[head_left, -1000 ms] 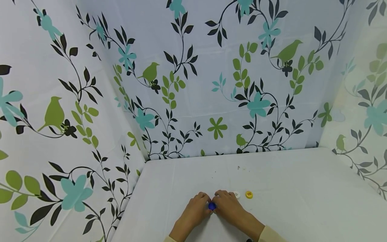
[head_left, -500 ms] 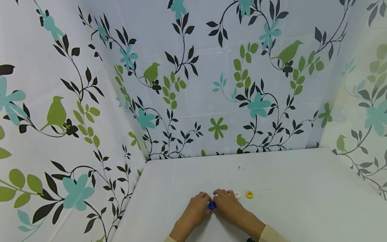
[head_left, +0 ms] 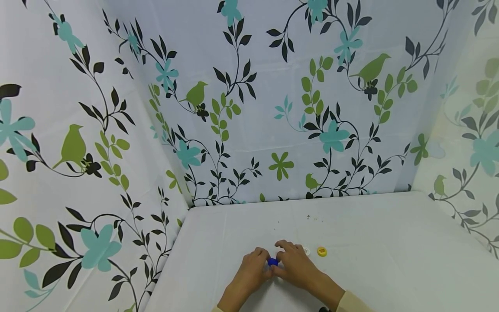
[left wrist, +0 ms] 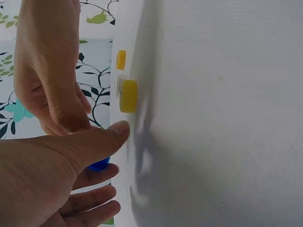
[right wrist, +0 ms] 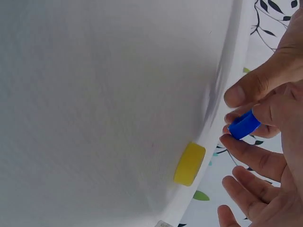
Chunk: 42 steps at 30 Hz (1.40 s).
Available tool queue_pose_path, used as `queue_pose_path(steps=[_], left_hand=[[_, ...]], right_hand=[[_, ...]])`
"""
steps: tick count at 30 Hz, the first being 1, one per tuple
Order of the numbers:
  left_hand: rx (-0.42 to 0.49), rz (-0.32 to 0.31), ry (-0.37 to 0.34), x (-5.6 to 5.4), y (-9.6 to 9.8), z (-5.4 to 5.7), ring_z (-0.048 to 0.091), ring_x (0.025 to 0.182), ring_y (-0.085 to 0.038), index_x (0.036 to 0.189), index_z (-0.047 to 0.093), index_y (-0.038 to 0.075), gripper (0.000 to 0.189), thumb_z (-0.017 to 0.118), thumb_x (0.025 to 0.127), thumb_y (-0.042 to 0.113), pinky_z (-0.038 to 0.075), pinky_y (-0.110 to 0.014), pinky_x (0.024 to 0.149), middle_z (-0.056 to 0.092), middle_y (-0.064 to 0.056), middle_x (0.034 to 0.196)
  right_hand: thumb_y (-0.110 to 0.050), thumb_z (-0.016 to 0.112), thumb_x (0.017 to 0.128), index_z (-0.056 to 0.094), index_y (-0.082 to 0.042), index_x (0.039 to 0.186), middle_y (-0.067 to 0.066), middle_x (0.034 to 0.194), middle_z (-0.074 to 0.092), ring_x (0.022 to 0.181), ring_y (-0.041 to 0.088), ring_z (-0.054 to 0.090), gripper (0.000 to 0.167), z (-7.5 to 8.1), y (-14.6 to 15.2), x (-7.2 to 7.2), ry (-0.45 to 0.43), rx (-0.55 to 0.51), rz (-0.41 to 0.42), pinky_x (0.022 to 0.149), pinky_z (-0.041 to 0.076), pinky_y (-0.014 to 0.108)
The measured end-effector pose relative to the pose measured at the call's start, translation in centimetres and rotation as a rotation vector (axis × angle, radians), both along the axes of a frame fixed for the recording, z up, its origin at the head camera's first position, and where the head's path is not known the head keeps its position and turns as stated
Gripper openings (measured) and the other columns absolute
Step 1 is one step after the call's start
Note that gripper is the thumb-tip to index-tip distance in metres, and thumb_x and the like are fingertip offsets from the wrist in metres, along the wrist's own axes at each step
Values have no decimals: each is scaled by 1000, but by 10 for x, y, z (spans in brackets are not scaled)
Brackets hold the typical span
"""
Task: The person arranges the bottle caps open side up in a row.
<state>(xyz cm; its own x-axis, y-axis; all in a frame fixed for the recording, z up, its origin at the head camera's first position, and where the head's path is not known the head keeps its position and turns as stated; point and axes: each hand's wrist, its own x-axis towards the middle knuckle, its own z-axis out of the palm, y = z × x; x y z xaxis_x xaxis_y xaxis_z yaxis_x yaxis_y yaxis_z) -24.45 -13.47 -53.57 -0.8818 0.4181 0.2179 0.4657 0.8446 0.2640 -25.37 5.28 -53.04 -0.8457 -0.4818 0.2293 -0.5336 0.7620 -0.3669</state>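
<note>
A small round blue cap [head_left: 273, 262] is held between my two hands, low over the white table. My right hand [head_left: 295, 266] pinches it between thumb and index finger, its other fingers spread in the right wrist view. From the other side, my left hand [head_left: 253, 272] has thumb and index finger about the blue cap [left wrist: 98, 164]; the thumb covers part of it in the left wrist view. A yellow cap [right wrist: 190, 164] stands close to the hands in both wrist views, hidden behind the right hand from the head camera.
Beyond the right hand lie a white cap [head_left: 306, 251] and another yellow cap [head_left: 321, 251] with red print. A white cloth covers the table [head_left: 374, 268]. Curtains [head_left: 249, 143] patterned with leaves and birds stand behind it and at both sides.
My right hand's fingers have lifted and spread slightly, and its index finger reaches further forward. The blue cap has shifted a little away from me and tilted. The left hand barely moves.
</note>
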Motion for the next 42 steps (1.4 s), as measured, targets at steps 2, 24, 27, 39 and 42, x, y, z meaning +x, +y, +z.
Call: queue_pose_path(steps=[2,24,27,39,42], left_hand=[[7,-3,22,0,0,0,68,94,-18,104,68,12,32,87,88,32,56,-45,92,66,-3,109],[36,31,101,-2,3,-1,67,101,-19,104,70,12,25,85,90,27,55,-50,96,62,-1,110],[25,40,107,-3,2,-2,67,103,-21,103,70,12,27,86,90,28,55,-49,96,62,-2,110],[2,29,58,-2,-2,0,68,103,-20,109,75,12,30,87,89,31,52,-50,101,63,-1,113],[-14,26,55,-2,-3,1,68,104,-21,110,76,13,29,86,90,32,51,-50,102,63,-1,112]], right_hand=[[-34,78,93,78,-13,89,14,136,65,128,34,61,22,-1,0,0,-7,-44,-3,101,49,64],[-30,71,99,78,-15,102,15,136,63,126,37,61,17,-4,-4,1,-104,-187,-114,96,49,65],[-28,72,99,75,-14,114,14,136,62,126,37,61,21,-3,-3,0,-100,-192,-113,93,50,64],[-24,78,96,77,-16,120,17,136,62,120,36,63,25,-5,0,-2,-93,-147,-40,89,52,63],[-26,78,97,78,-17,120,16,136,62,121,37,62,25,-6,1,-3,-104,-133,-18,88,52,61]])
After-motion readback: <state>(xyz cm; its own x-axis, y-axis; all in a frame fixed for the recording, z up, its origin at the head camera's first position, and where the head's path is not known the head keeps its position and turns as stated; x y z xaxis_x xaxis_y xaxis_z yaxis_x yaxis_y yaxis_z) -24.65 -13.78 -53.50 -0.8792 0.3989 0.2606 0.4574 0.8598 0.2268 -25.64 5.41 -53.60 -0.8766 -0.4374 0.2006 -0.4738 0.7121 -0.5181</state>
